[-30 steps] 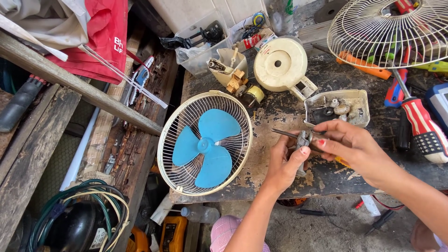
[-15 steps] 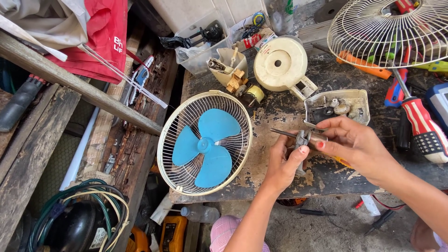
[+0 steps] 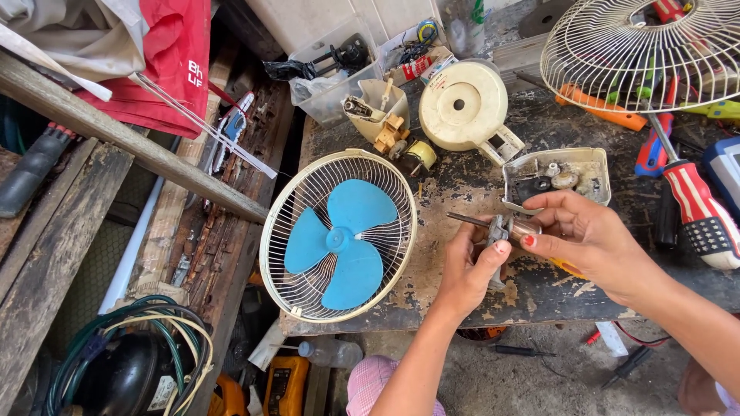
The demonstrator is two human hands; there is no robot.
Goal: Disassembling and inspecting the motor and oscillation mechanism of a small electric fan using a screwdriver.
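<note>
Both my hands hold a small metal fan motor shaft part [image 3: 501, 226] above the worn workbench [image 3: 455, 285]. My left hand [image 3: 469, 270] grips it from below, thumb up against the metal piece. My right hand [image 3: 590, 235] pinches its right end with thumb and forefinger. The thin shaft sticks out to the left. Just behind my hands lies an open cream plastic housing [image 3: 559, 177] with small parts inside. A cream fan guard with a blue blade [image 3: 339, 235] lies to the left on the bench edge.
A round cream motor cover [image 3: 462, 104], small cream parts [image 3: 381, 115] and a clear tub [image 3: 339, 77] sit at the back. A wire fan guard [image 3: 647, 50], an orange tool and a red-white screwdriver [image 3: 694, 204] lie right. Wooden planks, red cloth and coiled cables are left.
My hands have shifted only slightly on the metal part; my right fingers have adjusted their pinch. Nothing else has moved.
</note>
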